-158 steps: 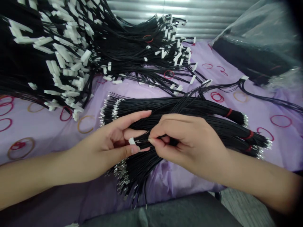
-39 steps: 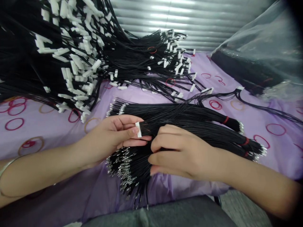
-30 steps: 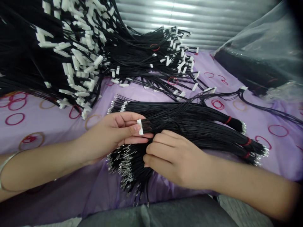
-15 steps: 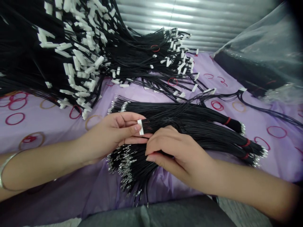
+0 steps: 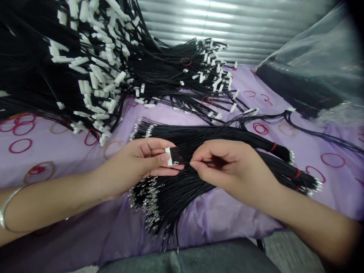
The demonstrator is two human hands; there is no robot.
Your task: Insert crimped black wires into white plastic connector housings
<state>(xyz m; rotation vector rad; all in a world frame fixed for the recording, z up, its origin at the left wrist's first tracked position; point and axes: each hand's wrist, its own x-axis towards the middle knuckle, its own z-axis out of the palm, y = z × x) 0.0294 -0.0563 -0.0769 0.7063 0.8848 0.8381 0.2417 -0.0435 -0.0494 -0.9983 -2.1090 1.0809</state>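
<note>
Between thumb and fingers, my left hand [image 5: 150, 157] grips a small white connector housing [image 5: 168, 156] with several thin dark wires coming out of its right side. My right hand [image 5: 224, 163] is closed in a pinch just right of the housing, on a thin black wire [image 5: 210, 162] that runs under its fingers. A small metal end shows beside the housing's lower part; whether it sits inside cannot be made out. Below both hands lies a bundle of black wires [image 5: 182, 189] with bare metal terminals [image 5: 152, 201] at its left end.
A big heap of black cables with white connectors [image 5: 96, 76] fills the back left, with another cable pile [image 5: 170, 68] behind. Red rubber bands [image 5: 332, 160] are scattered over the purple cloth [image 5: 222, 212]. A clear plastic bag [image 5: 309, 64] stands at the back right.
My right hand has moved right and slightly up from the lower bundle, and now pinches a wire level with the housing. My left hand keeps its grip, nearly in place.
</note>
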